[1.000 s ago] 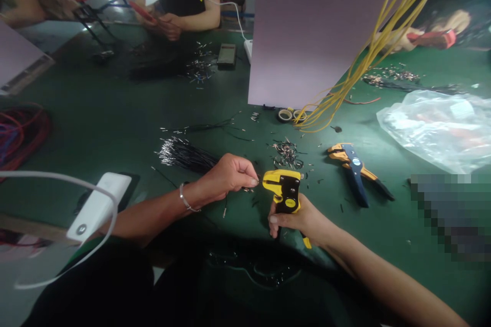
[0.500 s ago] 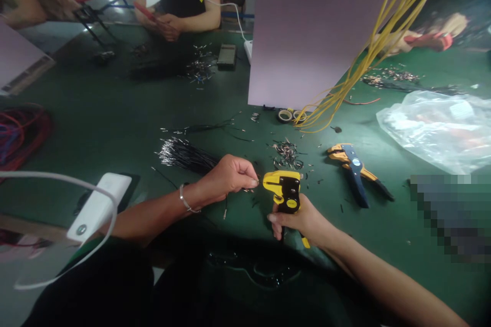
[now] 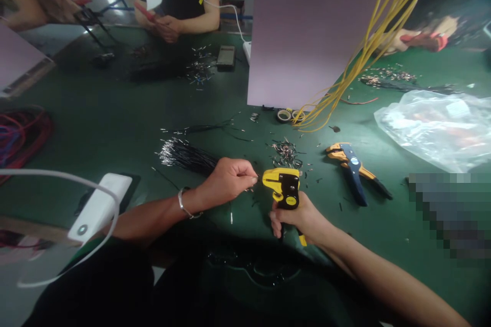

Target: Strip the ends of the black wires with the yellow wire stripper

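Yellow-and-black wire stripper (image 3: 288,184) is sitting in the curled fingers of the right hand (image 3: 299,215).
Just beside its nose, the left hand (image 3: 232,180) is pinching a thin wire (image 3: 231,218) between narrowed fingertips; beyond those fingers, a black wire bundle (image 3: 192,156) and scattered clippings (image 3: 286,153) are lying.

The green bench (image 3: 111,112) before me bore a bundle of black wires (image 3: 190,156) left of centre, small scraps (image 3: 286,153) mid-frame, orange-and-blue pliers (image 3: 352,167) right of centre and a plastic bag (image 3: 429,122) far right.
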`<state>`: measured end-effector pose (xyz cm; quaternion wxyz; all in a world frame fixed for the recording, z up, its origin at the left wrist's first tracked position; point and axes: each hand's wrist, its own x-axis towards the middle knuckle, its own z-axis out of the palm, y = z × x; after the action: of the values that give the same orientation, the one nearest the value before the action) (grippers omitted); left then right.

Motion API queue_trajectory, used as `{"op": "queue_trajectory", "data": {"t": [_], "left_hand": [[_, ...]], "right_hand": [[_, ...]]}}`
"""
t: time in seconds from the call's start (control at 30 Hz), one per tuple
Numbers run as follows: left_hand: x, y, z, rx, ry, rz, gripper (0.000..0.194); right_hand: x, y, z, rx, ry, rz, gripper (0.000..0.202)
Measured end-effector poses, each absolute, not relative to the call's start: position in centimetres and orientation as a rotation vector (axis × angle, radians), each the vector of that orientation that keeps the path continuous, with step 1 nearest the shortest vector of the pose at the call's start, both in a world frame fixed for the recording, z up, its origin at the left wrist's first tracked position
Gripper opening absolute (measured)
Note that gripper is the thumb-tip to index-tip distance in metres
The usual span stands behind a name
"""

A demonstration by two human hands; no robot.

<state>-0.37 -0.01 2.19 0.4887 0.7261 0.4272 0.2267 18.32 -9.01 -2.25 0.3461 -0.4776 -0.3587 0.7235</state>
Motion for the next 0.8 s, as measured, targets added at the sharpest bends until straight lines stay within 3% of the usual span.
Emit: {"op": "queue_trajectory", "data": {"t": [0.3,0.6,0.8], "left_hand": [[-0.1,0.4,2.1,1.717,1.033,0.532,0.010],[-0.5,-0.3,3.0,1.777,0.937,0.615,0.012],[-0.2,-0.9,2.6,1.824,0.909,0.673,0.015]], "right_hand": [[17.9,-8.7,-2.5,-1.326,-0.952,1.821,0.011],[18.8,-9.4,-1.7,-1.637,-1.220,1.350,0.010],[19.0,-8.4,-1.7,-1.647,-1.281,1.387,0.012]]}}
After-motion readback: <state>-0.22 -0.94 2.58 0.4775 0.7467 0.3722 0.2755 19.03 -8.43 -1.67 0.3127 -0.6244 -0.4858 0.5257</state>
